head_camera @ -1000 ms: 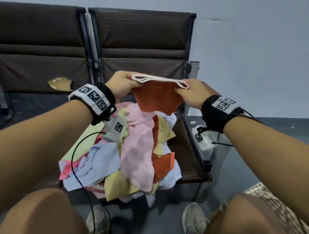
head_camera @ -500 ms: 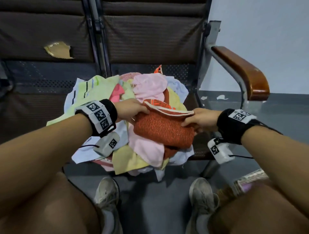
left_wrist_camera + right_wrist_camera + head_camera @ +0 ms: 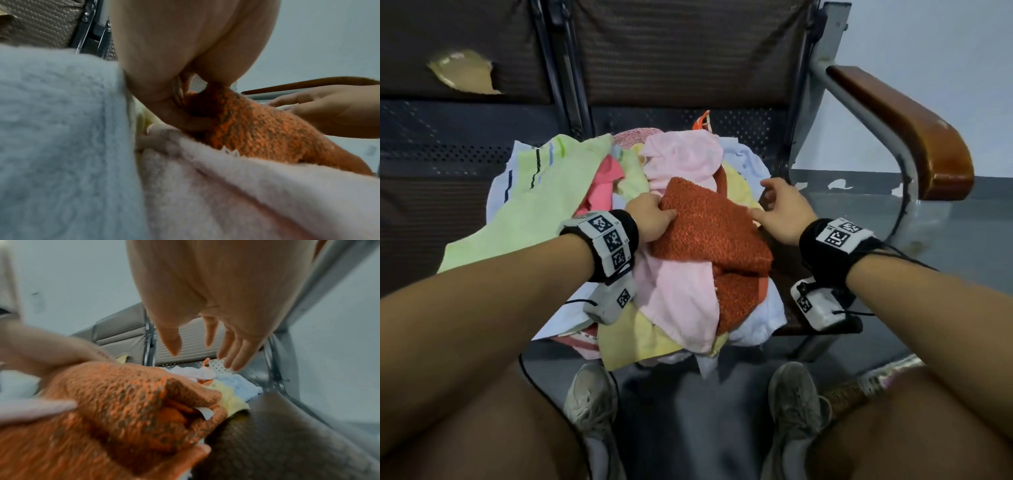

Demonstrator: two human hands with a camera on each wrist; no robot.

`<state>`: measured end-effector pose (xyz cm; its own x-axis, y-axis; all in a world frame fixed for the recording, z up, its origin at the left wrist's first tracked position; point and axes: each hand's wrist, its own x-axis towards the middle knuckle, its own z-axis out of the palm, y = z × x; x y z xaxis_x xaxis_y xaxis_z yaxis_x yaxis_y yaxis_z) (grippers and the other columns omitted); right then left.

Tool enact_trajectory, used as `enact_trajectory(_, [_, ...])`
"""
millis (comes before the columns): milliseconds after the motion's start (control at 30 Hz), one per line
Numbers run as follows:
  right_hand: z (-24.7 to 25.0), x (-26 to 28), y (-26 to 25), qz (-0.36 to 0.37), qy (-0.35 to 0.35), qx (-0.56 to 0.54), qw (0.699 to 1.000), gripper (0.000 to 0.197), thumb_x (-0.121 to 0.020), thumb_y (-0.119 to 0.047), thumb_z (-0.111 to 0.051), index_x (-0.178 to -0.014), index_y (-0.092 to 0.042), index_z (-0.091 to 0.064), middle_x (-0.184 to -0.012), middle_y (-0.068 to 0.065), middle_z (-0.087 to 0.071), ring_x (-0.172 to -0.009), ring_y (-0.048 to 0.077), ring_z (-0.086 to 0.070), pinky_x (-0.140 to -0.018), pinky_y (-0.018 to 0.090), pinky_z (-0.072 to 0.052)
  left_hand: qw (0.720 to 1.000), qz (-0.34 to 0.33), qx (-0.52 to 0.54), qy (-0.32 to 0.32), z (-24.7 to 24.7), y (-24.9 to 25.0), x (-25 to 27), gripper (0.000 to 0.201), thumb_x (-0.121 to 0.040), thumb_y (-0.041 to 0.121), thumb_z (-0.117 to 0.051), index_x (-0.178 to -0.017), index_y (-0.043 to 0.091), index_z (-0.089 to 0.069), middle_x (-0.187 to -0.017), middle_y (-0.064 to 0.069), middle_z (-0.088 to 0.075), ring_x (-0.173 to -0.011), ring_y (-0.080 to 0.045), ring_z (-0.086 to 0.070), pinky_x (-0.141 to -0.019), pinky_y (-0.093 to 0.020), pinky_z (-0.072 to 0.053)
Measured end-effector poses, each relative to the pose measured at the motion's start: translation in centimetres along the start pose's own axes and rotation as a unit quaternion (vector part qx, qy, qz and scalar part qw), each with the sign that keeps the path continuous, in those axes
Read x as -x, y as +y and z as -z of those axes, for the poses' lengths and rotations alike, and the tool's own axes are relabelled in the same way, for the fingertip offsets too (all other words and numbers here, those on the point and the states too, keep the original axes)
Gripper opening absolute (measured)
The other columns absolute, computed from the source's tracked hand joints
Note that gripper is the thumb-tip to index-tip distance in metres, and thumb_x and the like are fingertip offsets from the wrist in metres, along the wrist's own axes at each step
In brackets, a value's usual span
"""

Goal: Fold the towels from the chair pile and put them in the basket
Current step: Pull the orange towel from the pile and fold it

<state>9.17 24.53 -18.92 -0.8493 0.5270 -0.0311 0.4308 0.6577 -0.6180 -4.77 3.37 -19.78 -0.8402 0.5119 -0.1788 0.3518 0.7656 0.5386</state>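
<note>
A folded orange towel (image 3: 709,233) lies on top of the pile of towels (image 3: 678,301) on the chair seat. My left hand (image 3: 654,216) grips its left edge, thumb on top and fingers (image 3: 180,112) curled under the cloth. My right hand (image 3: 777,209) hovers at the towel's right edge with straight, spread fingers (image 3: 230,353) and holds nothing. In the right wrist view the orange towel (image 3: 115,394) shows its doubled layers and a white hem. A woven rim (image 3: 859,387), perhaps the basket, peeks out by my right knee.
Pink, yellow, pale blue and light green towels (image 3: 534,205) spread across the seat. A wooden armrest (image 3: 904,137) on a metal frame stands to the right. The dark seat back (image 3: 688,51) is behind; my shoes (image 3: 592,401) rest on the grey floor.
The orange towel, held up between both hands a second ago, has come down onto the pile folded over. My right hand has let go and opened; the left still grips.
</note>
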Motion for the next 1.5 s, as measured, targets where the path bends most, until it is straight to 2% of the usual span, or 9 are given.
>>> enact_trajectory(200, [-0.6,3.5,-1.3,0.147,-0.17,0.077,0.971,0.071,-0.083,-0.054,-0.072,-0.144,-0.025,-0.05,-0.141,-0.002,-0.056,-0.125,0.014,-0.054,-0.101,0.019,-0.036,0.986,-0.101,0.1,0.087,0.8,-1.4,1.2,0.037,-0.077,0.026,-0.079,-0.103,0.019,-0.053,-0.104,-0.001,-0.061,-0.093,-0.018,-0.057,-0.081,-0.033,-0.046])
enact_trajectory(333, [-1.7,4.7,-0.6,0.182,-0.223,0.142,0.947,0.072,-0.083,-0.033,-0.077,-0.146,-0.015,-0.047,-0.136,0.004,-0.06,-0.121,0.021,-0.057,-0.104,0.024,-0.04,0.981,-0.183,0.064,-0.016,1.0,-2.0,3.6,0.054,-0.076,0.034,-0.081,-0.125,0.025,-0.062,-0.127,0.005,-0.06,-0.113,-0.01,-0.055,-0.096,-0.021,-0.038])
enact_trajectory(500, [-1.2,4.8,-0.6,0.148,-0.183,0.137,0.962,0.044,-0.093,-0.011,-0.055,-0.137,-0.018,-0.057,-0.115,0.004,-0.069,-0.108,0.023,-0.063,-0.087,0.018,-0.038,0.97,-0.239,-0.047,-0.017,1.0,-2.6,5.2,0.056,-0.077,0.02,-0.079,-0.13,0.014,-0.063,-0.123,-0.007,-0.066,-0.11,-0.023,-0.062,-0.098,-0.034,-0.047])
enact_trajectory(700, [1.4,4.6,-0.9,0.071,-0.179,-0.042,0.98,0.009,-0.091,-0.009,-0.057,-0.088,-0.006,-0.065,-0.082,0.005,-0.064,-0.08,0.02,-0.06,-0.079,0.034,-0.047,0.976,-0.195,0.092,0.023,2.3,-1.4,4.7,0.027,-0.082,0.035,-0.063,-0.09,0.009,-0.067,-0.089,-0.008,-0.07,-0.084,-0.027,-0.063,-0.08,-0.04,-0.052])
enact_trajectory(800, [1.6,4.9,-1.1,0.016,-0.184,-0.175,0.967,0.02,-0.092,-0.008,-0.056,-0.072,-0.007,-0.059,-0.077,0.01,-0.056,-0.077,0.022,-0.054,-0.075,0.035,-0.041,0.97,-0.162,0.176,0.041,2.0,-0.6,4.4,0.024,-0.094,0.033,-0.061,-0.083,0.012,-0.059,-0.077,-0.003,-0.06,-0.072,-0.02,-0.053,-0.07,-0.031,-0.044])
enact_trajectory(967, [0.0,4.9,-0.7,-0.047,-0.219,-0.227,0.948,0.031,-0.093,-0.031,-0.068,-0.11,-0.005,-0.071,-0.109,0.01,-0.075,-0.102,0.027,-0.071,-0.097,0.038,-0.054,0.982,-0.099,0.109,0.114,1.1,-0.1,2.9,0.033,-0.095,0.044,-0.058,-0.087,0.012,-0.065,-0.087,-0.006,-0.066,-0.083,-0.023,-0.061,-0.077,-0.035,-0.048])
enact_trajectory(1167, [-1.6,3.7,-0.9,-0.045,-0.178,-0.063,0.981,0.04,-0.098,-0.044,-0.056,-0.107,-0.008,-0.071,-0.106,0.008,-0.074,-0.099,0.025,-0.07,-0.099,0.042,-0.052,0.997,0.074,-0.004,0.034,1.1,-0.1,2.1,0.088,-0.085,0.081,-0.035,-0.12,0.006,-0.063,-0.113,-0.017,-0.067,-0.099,-0.033,-0.063,-0.078,-0.031,-0.039])
enact_trajectory(1333, [-1.9,3.2,-1.0,-0.065,-0.18,-0.005,0.982,0.04,-0.1,-0.044,-0.052,-0.096,-0.008,-0.07,-0.102,0.009,-0.073,-0.097,0.028,-0.069,-0.094,0.039,-0.053,0.981,0.117,0.129,-0.086,0.8,0.5,2.8,0.078,-0.072,0.084,-0.054,-0.089,0.009,-0.066,-0.056,-0.001,-0.067,-0.037,-0.011,-0.059,-0.038,-0.015,-0.04])
enact_trajectory(1500, [-0.5,3.8,-1.4,-0.084,-0.16,0.022,0.983,0.022,-0.095,-0.028,-0.059,-0.1,-0.009,-0.07,-0.102,0.011,-0.072,-0.093,0.025,-0.069,-0.09,0.037,-0.055,0.959,0.044,0.276,-0.046,1.1,3.1,3.2,0.037,-0.075,0.041,-0.081,-0.094,0.015,-0.063,-0.091,-0.005,-0.069,-0.078,-0.02,-0.07,-0.075,-0.035,-0.062])
